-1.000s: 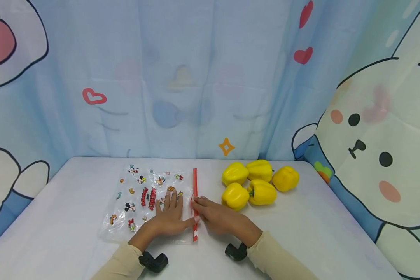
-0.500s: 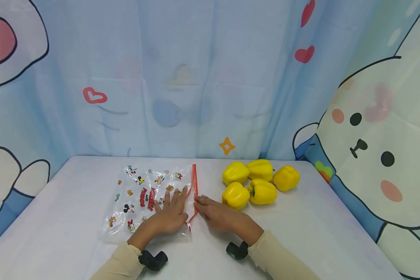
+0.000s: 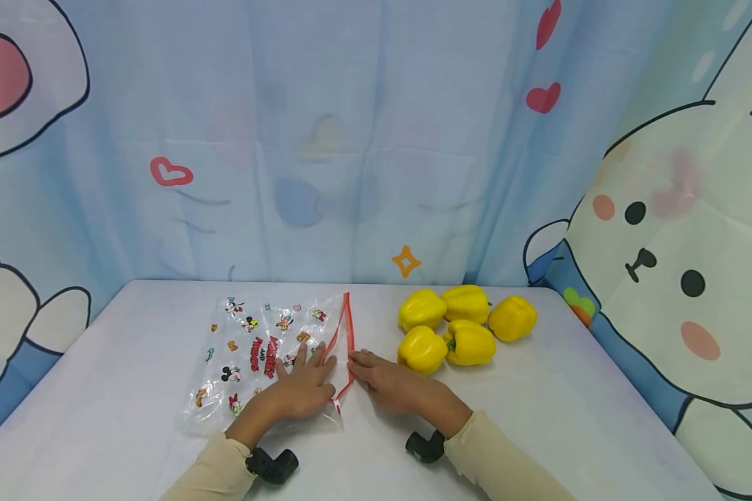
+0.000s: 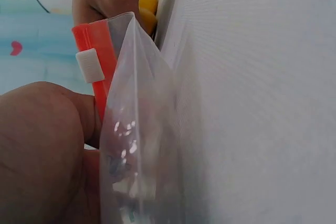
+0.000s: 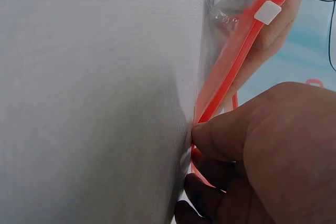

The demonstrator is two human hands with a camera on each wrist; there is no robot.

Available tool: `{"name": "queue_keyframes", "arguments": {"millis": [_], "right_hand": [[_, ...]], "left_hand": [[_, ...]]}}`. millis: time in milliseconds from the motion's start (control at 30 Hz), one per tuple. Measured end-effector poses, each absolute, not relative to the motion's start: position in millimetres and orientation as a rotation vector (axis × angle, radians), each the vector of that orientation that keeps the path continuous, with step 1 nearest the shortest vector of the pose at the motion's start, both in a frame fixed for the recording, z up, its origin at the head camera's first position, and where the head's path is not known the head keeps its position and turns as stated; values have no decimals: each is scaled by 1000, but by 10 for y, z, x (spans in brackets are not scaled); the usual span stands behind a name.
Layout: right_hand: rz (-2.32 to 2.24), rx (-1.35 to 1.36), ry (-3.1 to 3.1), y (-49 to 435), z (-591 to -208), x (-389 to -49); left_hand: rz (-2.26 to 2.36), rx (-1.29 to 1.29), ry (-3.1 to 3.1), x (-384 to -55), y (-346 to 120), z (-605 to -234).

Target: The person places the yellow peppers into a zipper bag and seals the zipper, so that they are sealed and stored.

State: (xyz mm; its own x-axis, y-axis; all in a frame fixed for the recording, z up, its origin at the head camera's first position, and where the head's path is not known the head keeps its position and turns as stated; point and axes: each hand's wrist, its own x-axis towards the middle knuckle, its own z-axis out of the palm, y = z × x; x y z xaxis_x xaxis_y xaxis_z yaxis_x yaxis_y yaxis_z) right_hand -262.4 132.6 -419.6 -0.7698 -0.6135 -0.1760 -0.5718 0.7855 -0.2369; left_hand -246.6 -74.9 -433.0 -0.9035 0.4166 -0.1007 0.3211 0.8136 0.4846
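A clear slider zip bag [image 3: 251,355] with cartoon prints lies flat on the table, its red-edged mouth toward the right. The mouth is parted, with two red edges apart in the middle. My left hand [image 3: 303,386] rests on the bag, its thumb and a finger at the upper red edge, which it seems to pinch. In the right wrist view, my right hand [image 5: 283,150] pinches the lower red edge between thumb and fingers. A white slider [image 4: 90,65] sits near the mouth's near end.
Several yellow bell peppers [image 3: 470,343] sit in a cluster right of the bag, just beyond the right hand. A white cloth covers the table [image 3: 539,431]. Behind the table hangs a blue printed curtain [image 3: 301,139].
The upper red edge has been drawn left, away from the lower one, so the mouth has parted. The left thumb has pulled in. The right hand has barely moved.
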Motion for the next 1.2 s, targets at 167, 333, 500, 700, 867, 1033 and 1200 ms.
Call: {"name": "queue_keyframes", "arguments": {"millis": [167,333,500,700,867,1033,1200], "right_hand": [[-246,-905,2732,1322,-4196,-2622],[-253,-914,2731,1331,-4193,-2630],[-238,-925,2741,1346,-4194,-2656],[-239,-867,2738,1336,-4200,-2647],[-254,-857,2746,1344,-4198,-2633],[-236,-878,2756,1338,-4169,-2629],[-224,-858,2750,1331,-4150,-2619]], "left_hand": [[718,567,2778,-2478,-752,-4333],[797,562,2803,-2516,-775,-4321],[940,542,2847,-2566,-800,-4295],[1095,476,2859,-2592,-840,-4287],[1193,481,2883,-2611,-896,-4259],[1214,492,2927,-2626,-943,-4244],[1244,517,2944,-2618,-952,-4234]]}}
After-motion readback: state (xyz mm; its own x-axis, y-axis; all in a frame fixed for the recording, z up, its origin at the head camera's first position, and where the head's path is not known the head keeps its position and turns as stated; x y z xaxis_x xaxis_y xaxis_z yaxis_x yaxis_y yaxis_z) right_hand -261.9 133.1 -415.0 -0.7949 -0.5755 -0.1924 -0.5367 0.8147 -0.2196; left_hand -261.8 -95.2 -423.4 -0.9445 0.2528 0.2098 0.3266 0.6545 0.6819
